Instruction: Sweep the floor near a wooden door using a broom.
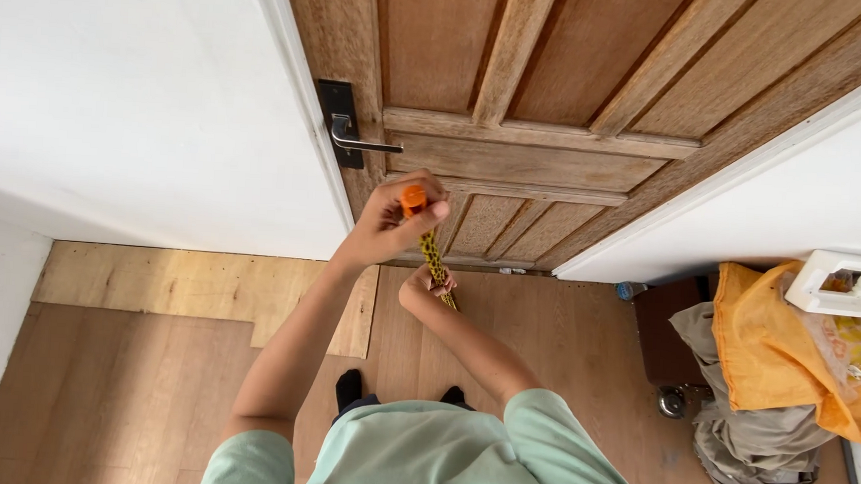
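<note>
While the wooden door (554,131) stands closed, its lever handle (362,142) sits above the left hand (387,220), which is wrapped around the orange cap (413,200) of a yellow patterned stick (435,260), seemingly to steady its top. Lower and just right, the right hand (423,286) is closed around the shaft, keeping it upright before the door. Further right of the door, an orange cloth (778,358) lies heaped on grey fabric.

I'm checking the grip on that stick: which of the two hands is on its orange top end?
The left hand, the higher one nearer the door handle, closes around the orange cap. The right hand grips the yellow patterned shaft lower down.
</note>
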